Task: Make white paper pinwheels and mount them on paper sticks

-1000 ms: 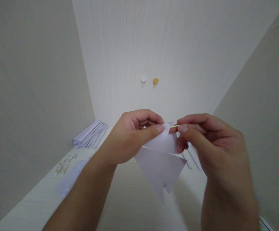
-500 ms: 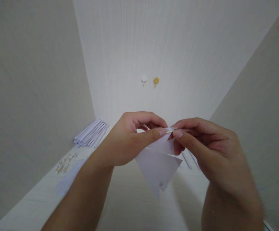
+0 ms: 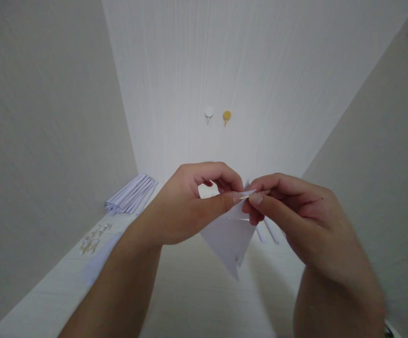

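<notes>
Left hand (image 3: 186, 206) and right hand (image 3: 295, 220) pinch a thin stick (image 3: 246, 195) against folded paper (image 3: 230, 239) — each grip tight, keeping the paper's edge wrapped — rolled tubes (image 3: 130, 195) left.

This looks like a room in a home, used for paper crafts. Plain pale walls close in on both sides. A white wall (image 3: 225, 70) at the back has two small round hooks (image 3: 218, 114), one white and one gold. A white counter (image 3: 190, 291) holds a pile of rolled paper sticks (image 3: 130, 195) and some small scraps (image 3: 93, 239).
</notes>
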Available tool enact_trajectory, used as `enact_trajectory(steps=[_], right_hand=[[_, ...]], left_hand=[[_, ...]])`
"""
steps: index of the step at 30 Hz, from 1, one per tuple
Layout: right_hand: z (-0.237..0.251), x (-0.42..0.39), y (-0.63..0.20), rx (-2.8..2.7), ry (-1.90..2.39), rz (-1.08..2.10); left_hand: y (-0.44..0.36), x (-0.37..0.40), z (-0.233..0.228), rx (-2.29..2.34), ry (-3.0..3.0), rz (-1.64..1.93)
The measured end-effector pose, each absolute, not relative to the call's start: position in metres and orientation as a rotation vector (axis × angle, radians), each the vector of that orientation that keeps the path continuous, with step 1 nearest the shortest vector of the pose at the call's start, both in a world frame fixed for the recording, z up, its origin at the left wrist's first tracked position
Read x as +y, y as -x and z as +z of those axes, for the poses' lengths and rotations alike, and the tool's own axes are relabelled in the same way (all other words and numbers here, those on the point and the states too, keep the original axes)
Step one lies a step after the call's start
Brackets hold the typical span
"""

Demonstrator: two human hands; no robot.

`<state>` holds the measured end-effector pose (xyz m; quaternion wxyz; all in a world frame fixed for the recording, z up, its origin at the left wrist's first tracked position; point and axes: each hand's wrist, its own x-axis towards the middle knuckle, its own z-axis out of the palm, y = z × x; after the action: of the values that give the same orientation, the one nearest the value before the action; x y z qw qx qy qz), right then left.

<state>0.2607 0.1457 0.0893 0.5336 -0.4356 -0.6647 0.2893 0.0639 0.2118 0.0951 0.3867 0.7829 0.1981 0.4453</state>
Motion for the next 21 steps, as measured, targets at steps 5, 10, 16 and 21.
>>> enact_trajectory(steps=[5,10,16,21], right_hand=[[0.0902,0.1477,-0.2601,-1.541,0.985,0.658],[0.0913,0.147,-0.2571,-1.487,0.974,0.641],[0.0927,0.1461,-0.2548,-1.477,0.984,0.626],[0.0917,0.1461,-0.2549,-1.469,0.987,0.625]], left_hand=[[-0.0613,0.2134,0.0929,0.497,-1.777,1.054],[-0.0616,0.2124,0.0914,0.459,-1.515,0.95],[-0.0623,0.2107,0.0915,0.418,-1.449,0.914],[-0.0633,0.2114,0.0916,0.443,-1.444,0.939]])
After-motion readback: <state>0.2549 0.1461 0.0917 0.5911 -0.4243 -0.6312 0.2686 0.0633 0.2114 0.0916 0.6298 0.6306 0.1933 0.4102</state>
